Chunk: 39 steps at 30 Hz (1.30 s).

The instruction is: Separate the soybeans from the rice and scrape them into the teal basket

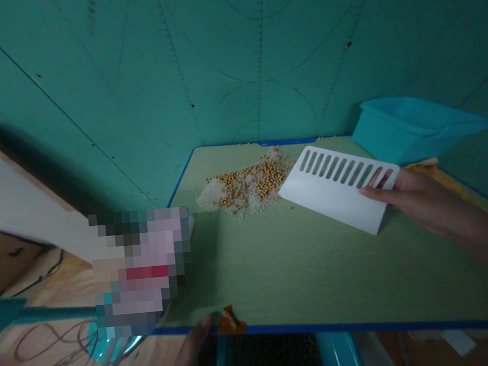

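Observation:
My right hand (403,200) grips a white slotted plastic scraper (334,189) by its right end, its lower edge resting on the green tabletop (303,269). Just left of the scraper lies a pile of yellow beans mixed with white grains (248,185). My left hand (194,347) holds the table's near blue edge, thumb on top; its other fingers are hidden under the table.
A teal plastic tub (410,128) stands at the table's far right corner against the teal wall. A blurred-out patch (143,271) sits at the table's left edge. Below the near edge is a teal crate (276,359); cables lie on the floor at left.

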Each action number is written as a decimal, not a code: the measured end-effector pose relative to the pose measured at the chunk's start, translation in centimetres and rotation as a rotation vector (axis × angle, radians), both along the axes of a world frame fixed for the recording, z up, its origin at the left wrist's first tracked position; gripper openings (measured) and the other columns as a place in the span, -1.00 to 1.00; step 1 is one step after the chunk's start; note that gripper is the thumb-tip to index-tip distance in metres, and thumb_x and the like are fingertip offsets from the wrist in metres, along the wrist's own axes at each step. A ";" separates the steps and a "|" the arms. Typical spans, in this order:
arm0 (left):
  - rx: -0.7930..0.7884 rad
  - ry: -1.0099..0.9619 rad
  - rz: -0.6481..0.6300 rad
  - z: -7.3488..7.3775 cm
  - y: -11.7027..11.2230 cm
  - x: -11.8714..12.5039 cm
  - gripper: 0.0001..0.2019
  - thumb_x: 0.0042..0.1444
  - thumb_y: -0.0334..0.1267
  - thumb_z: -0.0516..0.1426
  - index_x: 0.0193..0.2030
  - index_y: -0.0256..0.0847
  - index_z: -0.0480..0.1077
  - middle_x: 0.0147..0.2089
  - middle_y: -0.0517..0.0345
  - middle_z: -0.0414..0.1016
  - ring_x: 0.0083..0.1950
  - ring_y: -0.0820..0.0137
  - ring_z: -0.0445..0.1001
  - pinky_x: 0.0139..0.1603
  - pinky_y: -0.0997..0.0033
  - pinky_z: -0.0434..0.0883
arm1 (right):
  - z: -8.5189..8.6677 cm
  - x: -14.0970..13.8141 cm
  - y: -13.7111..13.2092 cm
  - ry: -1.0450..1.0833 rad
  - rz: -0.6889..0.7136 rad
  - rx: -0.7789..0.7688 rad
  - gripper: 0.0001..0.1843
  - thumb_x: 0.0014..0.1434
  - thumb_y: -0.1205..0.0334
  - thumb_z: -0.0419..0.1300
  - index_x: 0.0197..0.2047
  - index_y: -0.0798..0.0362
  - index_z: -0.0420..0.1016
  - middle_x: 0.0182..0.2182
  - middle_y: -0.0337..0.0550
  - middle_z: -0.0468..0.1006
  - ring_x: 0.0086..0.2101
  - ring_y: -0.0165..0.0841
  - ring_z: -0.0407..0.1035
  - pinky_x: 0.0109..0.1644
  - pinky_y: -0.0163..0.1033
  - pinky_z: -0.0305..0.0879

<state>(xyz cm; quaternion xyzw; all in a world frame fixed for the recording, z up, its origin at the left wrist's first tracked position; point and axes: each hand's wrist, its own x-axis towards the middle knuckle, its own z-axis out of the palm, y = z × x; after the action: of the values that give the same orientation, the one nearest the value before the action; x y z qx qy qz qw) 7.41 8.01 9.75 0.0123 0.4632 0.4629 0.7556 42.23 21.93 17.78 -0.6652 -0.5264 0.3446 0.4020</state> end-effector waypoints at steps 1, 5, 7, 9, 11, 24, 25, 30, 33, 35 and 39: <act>-0.001 -0.002 0.027 0.1 0.0 0.0 -0.77 -0.18 -0.13 0.37 -0.36 -0.18 0.64 -0.28 -0.02 0.72 -0.08 -0.09 0.62 0.05 -0.04 0.50 | 0.3 0.0 0.4 0.003 0.012 -0.010 -0.75 -0.12 0.10 0.31 -0.32 -0.04 0.47 -0.27 -0.11 0.62 -0.18 -0.07 0.47 0.10 0.19 0.25; -0.043 0.067 0.132 -0.2 0.0 -0.1 -0.83 -0.18 -0.23 0.38 -0.37 -0.16 0.62 -0.35 0.11 0.72 -0.19 0.03 0.66 0.01 0.04 0.53 | 1.2 0.0 1.7 0.013 0.074 -0.024 -0.80 -0.06 0.21 0.27 -0.28 -0.03 0.46 -0.25 -0.12 0.63 -0.14 -0.11 0.47 0.15 0.16 0.24; -0.032 0.090 0.162 -0.8 0.1 -0.4 -0.78 -0.20 -0.26 0.38 -0.32 -0.15 0.61 -0.36 0.15 0.72 -0.22 0.03 0.66 -0.01 0.01 0.55 | 1.5 0.0 2.3 0.018 0.082 -0.042 -0.79 -0.04 0.24 0.26 -0.25 -0.03 0.46 -0.24 -0.11 0.63 -0.14 -0.11 0.47 0.16 0.18 0.23; -0.005 0.113 0.177 -1.5 0.3 -0.7 -0.69 -0.21 -0.31 0.38 -0.22 -0.13 0.61 -0.33 0.14 0.72 -0.17 0.00 0.65 0.00 0.00 0.54 | 1.5 0.1 2.8 0.024 0.085 -0.046 -0.78 -0.03 0.27 0.26 -0.24 -0.03 0.45 -0.23 -0.11 0.64 -0.13 -0.11 0.47 0.17 0.20 0.23; 0.003 0.123 0.167 -2.0 0.5 -0.9 -0.62 -0.20 -0.36 0.37 -0.15 -0.11 0.60 -0.32 0.12 0.72 -0.10 -0.04 0.63 0.03 -0.01 0.53 | 1.4 0.3 3.2 0.014 0.099 -0.023 -0.78 -0.03 0.28 0.26 -0.24 -0.03 0.44 -0.22 -0.11 0.64 -0.12 -0.11 0.48 0.18 0.20 0.22; -0.037 0.140 0.044 -0.9 0.0 -0.7 -0.66 -0.13 -0.16 0.33 -0.16 -0.17 0.59 -0.25 0.01 0.72 -0.02 -0.09 0.59 0.07 -0.07 0.48 | 1.1 -0.6 -0.1 -0.286 0.105 0.067 -0.74 -0.06 -0.02 0.19 -0.31 -0.07 0.40 -0.28 -0.06 0.63 -0.22 -0.02 0.50 -0.05 0.18 0.40; -0.045 0.135 0.043 -0.9 0.0 -0.7 -0.66 -0.12 -0.15 0.32 -0.16 -0.16 0.59 -0.24 0.01 0.72 -0.02 -0.09 0.59 0.08 -0.07 0.47 | 1.3 -0.9 -0.6 -0.301 0.098 0.058 -0.73 -0.05 -0.03 0.18 -0.31 -0.07 0.40 -0.28 -0.06 0.64 -0.23 -0.02 0.51 -0.07 0.18 0.40; -0.004 0.089 0.072 -0.7 -0.2 -0.4 -0.70 -0.11 -0.11 0.31 -0.21 -0.14 0.60 -0.25 0.06 0.72 -0.03 -0.05 0.60 0.07 -0.07 0.48 | 1.8 -1.8 -2.7 -0.327 0.046 0.012 -0.72 -0.04 -0.05 0.17 -0.30 -0.07 0.41 -0.25 -0.01 0.65 -0.22 0.02 0.51 -0.07 0.18 0.40; -0.013 0.082 0.089 -0.7 -0.1 -0.2 -0.74 -0.11 -0.14 0.32 -0.23 -0.13 0.60 -0.27 0.08 0.72 -0.03 -0.02 0.60 0.08 -0.02 0.48 | 2.0 -2.2 -3.6 -0.285 0.051 0.022 -0.74 -0.07 -0.06 0.18 -0.34 -0.11 0.40 -0.27 -0.05 0.66 -0.22 0.02 0.52 -0.08 0.15 0.43; -0.011 0.107 0.114 -0.8 -0.1 -0.3 -0.74 -0.12 -0.19 0.33 -0.22 -0.10 0.60 -0.29 0.12 0.72 -0.04 0.00 0.61 0.09 0.01 0.48 | 2.0 -2.5 -4.1 -0.270 0.054 0.022 -0.75 -0.08 -0.07 0.18 -0.36 -0.13 0.41 -0.30 -0.08 0.66 -0.23 0.01 0.53 -0.08 0.13 0.45; -0.024 0.103 0.063 -0.8 0.1 -0.4 -0.75 -0.12 -0.17 0.33 -0.24 -0.13 0.61 -0.32 0.06 0.72 -0.03 -0.06 0.60 0.07 -0.06 0.47 | 1.8 -2.9 -4.9 -0.274 0.054 0.012 -0.75 -0.08 -0.08 0.19 -0.37 -0.13 0.43 -0.29 -0.09 0.67 -0.22 0.01 0.54 -0.04 0.11 0.45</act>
<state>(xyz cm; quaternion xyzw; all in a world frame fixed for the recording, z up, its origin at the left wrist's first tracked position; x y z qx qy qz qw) 7.03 8.09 9.00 0.0124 0.5072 0.4796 0.7159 39.36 17.03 19.61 -0.6894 -0.5959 0.2582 0.3209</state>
